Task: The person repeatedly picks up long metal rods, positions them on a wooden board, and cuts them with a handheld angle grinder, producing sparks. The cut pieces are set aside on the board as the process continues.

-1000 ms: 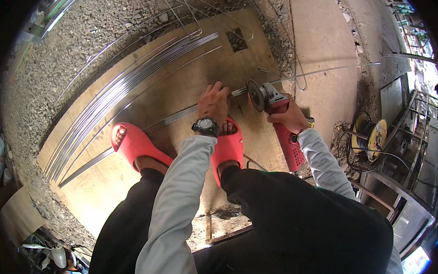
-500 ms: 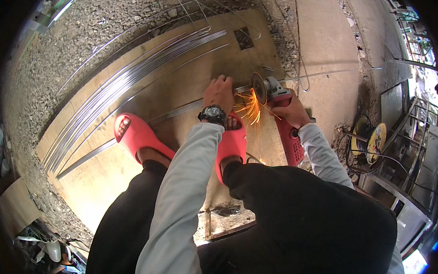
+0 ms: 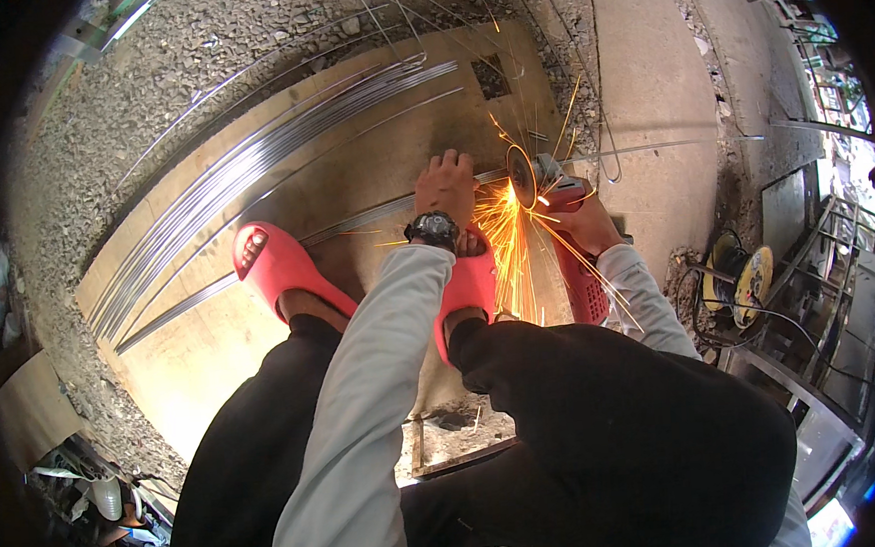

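Note:
My left hand, with a dark watch on its wrist, is closed over a small bundle of thin metal rods and presses them to the wooden board. My right hand grips a red angle grinder. Just right of my left hand, the grinder's upright disc meets the rods. Orange sparks spray down towards my right foot and up past the disc. My feet, in red slides, stand on the board and over the rods.
A larger row of shiny rods lies along the board's far left. Bent wire loops reach over gravel beyond it. At right are a cable reel with a black cord and a metal frame.
The spark spray has grown much larger and brighter, now also flying upward and across my right forearm. My hands and the grinder have barely shifted.

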The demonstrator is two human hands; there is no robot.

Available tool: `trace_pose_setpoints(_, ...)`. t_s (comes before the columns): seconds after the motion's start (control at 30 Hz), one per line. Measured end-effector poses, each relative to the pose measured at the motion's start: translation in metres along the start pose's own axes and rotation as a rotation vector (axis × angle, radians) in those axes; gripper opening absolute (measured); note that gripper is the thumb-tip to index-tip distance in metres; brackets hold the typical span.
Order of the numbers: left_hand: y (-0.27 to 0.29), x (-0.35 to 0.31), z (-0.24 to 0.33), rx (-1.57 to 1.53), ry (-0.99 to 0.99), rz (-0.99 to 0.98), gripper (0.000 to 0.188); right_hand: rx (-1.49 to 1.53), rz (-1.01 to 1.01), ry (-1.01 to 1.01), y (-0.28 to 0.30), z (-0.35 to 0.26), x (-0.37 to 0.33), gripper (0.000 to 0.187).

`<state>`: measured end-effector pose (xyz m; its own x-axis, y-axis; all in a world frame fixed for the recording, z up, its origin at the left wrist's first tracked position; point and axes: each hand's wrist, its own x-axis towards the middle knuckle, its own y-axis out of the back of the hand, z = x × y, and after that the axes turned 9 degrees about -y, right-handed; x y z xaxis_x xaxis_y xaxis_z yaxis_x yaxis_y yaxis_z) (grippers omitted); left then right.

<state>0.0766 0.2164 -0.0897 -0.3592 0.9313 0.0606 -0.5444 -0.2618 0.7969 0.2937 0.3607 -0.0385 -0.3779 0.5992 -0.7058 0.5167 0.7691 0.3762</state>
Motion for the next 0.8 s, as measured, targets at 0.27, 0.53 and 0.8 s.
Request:
trace_pose_setpoints(0.27,-0.002,0.000,0.001,0.025,-0.009,0.024,0.017,-0.126,0.096,0.004,0.000,-0.001,-0.005,0.078)
trace_pose_setpoints(0.53,-0.002,-0.002,0.000,-0.009,-0.019,0.030,0.016,-0.082,0.081,0.008,-0.001,-0.003,-0.007,0.080)
trace_pose_setpoints(0.8,0.001,-0.002,0.003,-0.002,-0.031,0.035,0.016,-0.031,0.064,0.041,-0.008,-0.026,-0.008,0.079)
